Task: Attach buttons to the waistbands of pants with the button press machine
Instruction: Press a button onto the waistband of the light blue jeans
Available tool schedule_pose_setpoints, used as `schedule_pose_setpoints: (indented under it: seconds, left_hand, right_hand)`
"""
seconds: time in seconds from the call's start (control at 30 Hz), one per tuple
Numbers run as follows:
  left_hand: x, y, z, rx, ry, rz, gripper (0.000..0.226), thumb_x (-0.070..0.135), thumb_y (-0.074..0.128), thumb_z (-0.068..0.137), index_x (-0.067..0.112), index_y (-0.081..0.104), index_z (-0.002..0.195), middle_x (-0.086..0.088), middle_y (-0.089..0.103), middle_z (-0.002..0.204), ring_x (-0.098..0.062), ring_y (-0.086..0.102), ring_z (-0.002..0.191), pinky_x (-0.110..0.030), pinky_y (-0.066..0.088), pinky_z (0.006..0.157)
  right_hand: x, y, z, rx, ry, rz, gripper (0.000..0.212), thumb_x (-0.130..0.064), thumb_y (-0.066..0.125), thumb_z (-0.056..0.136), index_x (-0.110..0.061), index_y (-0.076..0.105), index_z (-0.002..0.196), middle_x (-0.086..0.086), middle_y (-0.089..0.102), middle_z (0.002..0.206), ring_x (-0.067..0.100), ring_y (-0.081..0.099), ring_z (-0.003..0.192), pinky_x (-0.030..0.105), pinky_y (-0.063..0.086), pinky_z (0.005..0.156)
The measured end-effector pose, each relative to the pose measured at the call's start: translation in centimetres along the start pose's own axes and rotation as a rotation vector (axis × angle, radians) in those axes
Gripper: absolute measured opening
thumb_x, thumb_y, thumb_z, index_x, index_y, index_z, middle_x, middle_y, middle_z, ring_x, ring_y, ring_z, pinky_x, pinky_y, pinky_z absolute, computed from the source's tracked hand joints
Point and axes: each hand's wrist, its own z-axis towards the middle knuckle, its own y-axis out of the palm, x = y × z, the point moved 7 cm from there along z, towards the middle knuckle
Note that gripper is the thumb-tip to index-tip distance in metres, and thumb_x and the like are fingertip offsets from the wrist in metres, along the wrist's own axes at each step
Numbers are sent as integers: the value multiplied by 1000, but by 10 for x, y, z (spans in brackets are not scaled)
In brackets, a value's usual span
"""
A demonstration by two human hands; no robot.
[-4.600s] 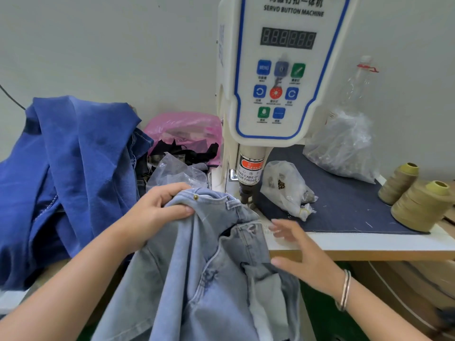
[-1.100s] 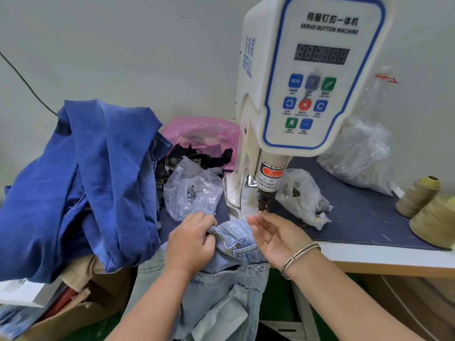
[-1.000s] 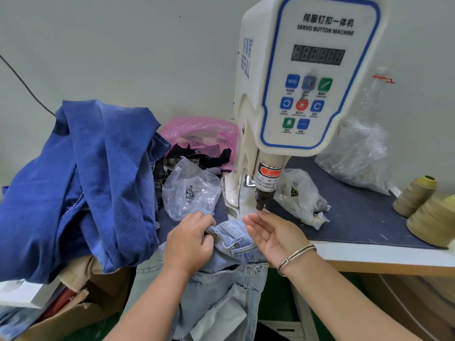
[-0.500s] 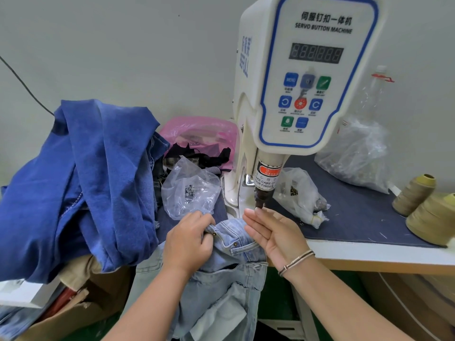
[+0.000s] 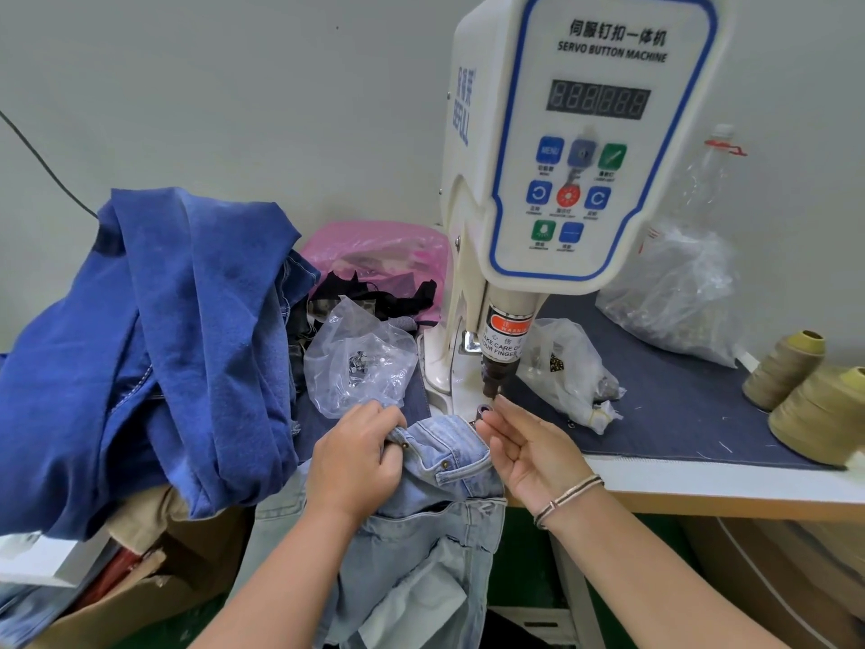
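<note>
Light blue jeans [image 5: 421, 531] hang off the table's front edge, with their waistband [image 5: 449, 442] lying just before the white servo button machine [image 5: 585, 156]. My left hand [image 5: 360, 461] grips the waistband's left end, next to a small brass button. My right hand [image 5: 529, 447] is palm up beside the waistband. Its thumb and forefinger pinch a small dark ring-shaped button part [image 5: 483, 409] directly under the machine's punch [image 5: 496, 372].
A pile of dark blue denim [image 5: 164, 344] fills the left. A clear bag of metal buttons [image 5: 360, 363], a pink bag [image 5: 374, 245] and two more plastic bags [image 5: 566, 367] [image 5: 678, 292] lie round the machine. Two thread cones [image 5: 786, 372] stand at the right on the table [image 5: 702, 480].
My left hand has kept its grip on the waistband. My right hand has slid forward and its fingertips have closed in at the spot under the punch.
</note>
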Motion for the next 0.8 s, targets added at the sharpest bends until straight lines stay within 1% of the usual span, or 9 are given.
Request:
schedule_pose_setpoints:
  seconds: [0.07,0.17,0.27,0.43,0.57,0.8]
  left_hand:
    - [0,0,0,0,-2,0,24,17,43,65,21,59,82,8,55,77,-14,48,79,-28,36,55]
    - [1,0,0,3,-1,-2,24,16,43,64,21,60,82,9,55,76,-14,48,78,-27,34,54]
    - [1,-1,0,9,1,6,24,16,43,64,20,60,81,8,55,76,-15,48,77,-27,33,54]
    - [1,-1,0,15,1,-4,25,16,43,64,21,60,81,8,55,76,-11,44,78,-27,33,54]
    - [1,-1,0,12,-5,-5,24,17,44,64,21,60,81,9,54,75,-13,47,77,-27,32,54]
    - [1,-1,0,6,1,1,22,16,43,64,21,58,79,9,52,74,-14,47,75,-26,29,53]
  right_hand:
    - [1,2,-1,3,53,47,18,-11,70,70,-4,72,54,8,68,58,13,67,49,17,49,37]
    - [3,5,-3,-33,93,125,12,-12,69,62,-5,73,53,6,68,57,12,67,49,18,49,37]
    - [4,5,-2,-39,113,133,10,-12,70,61,-5,73,54,6,69,58,13,68,50,19,50,38]
    - [9,4,-2,-33,160,121,9,-11,73,59,-2,72,57,8,68,59,15,68,50,20,50,37]
    - [10,7,-3,-43,184,123,11,-9,72,61,1,71,58,9,68,59,16,68,50,21,50,37]
    - [8,10,-7,-78,217,219,14,-10,71,65,4,71,61,9,69,63,17,69,52,22,52,39]
